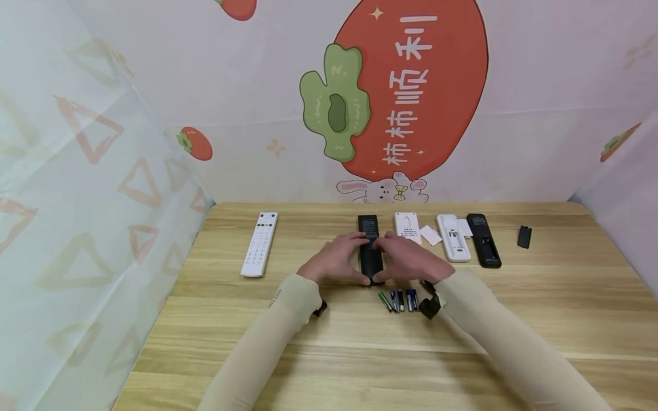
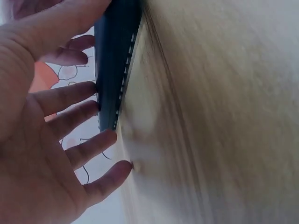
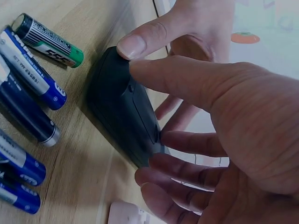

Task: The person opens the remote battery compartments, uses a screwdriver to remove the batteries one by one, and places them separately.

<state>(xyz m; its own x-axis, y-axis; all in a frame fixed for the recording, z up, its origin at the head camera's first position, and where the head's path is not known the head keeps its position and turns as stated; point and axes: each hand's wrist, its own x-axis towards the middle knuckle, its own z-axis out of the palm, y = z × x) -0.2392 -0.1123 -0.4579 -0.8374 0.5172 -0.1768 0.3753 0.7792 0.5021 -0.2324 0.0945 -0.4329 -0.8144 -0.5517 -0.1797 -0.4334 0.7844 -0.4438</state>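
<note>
A black remote control (image 1: 368, 264) lies lengthwise on the wooden table with its labelled back up. My left hand (image 1: 336, 260) holds it from the left, thumb at the near end and fingertips along the side. From the right, my right hand (image 1: 413, 260) holds the same remote, its fingers along the opposite edge. Both thumbs meet at the near end, as the right wrist view shows. Close by on the table lie a green battery (image 3: 51, 44) and several blue ones (image 3: 32, 67).
To the left lies a white remote (image 1: 259, 245), buttons up. Right of my hands are a white remote (image 1: 408, 222), another with an uncovered battery compartment (image 1: 453, 240), white covers (image 1: 430, 235), a second black remote (image 1: 484, 240) and a small black cover (image 1: 524, 237). A printed cloth wall (image 1: 247, 165) stands behind.
</note>
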